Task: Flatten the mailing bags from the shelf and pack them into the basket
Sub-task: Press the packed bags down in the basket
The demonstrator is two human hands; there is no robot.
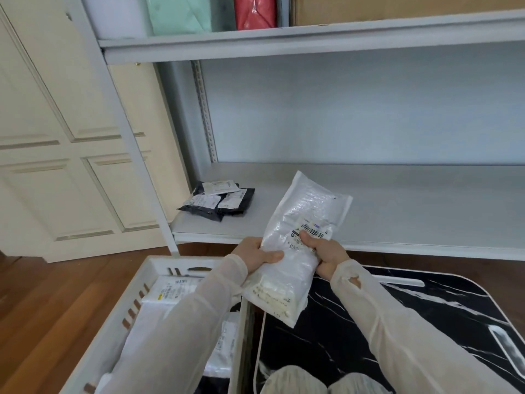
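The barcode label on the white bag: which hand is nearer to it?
Right. The right hand has its thumb on the barcode label; the left hand holds the white bag at its opposite edge.

Both hands gripping white mailing bag [298, 240], basket [159, 268] below, dark bags [218, 201] on shelf [397, 206]

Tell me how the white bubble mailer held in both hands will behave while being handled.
The white bubble mailer probably flexes rather than staying stiff: it bends between the left hand and right hand. Its glossy plastic skin may be slippery. It looks light, since it's held up by thumbs and fingers alone.
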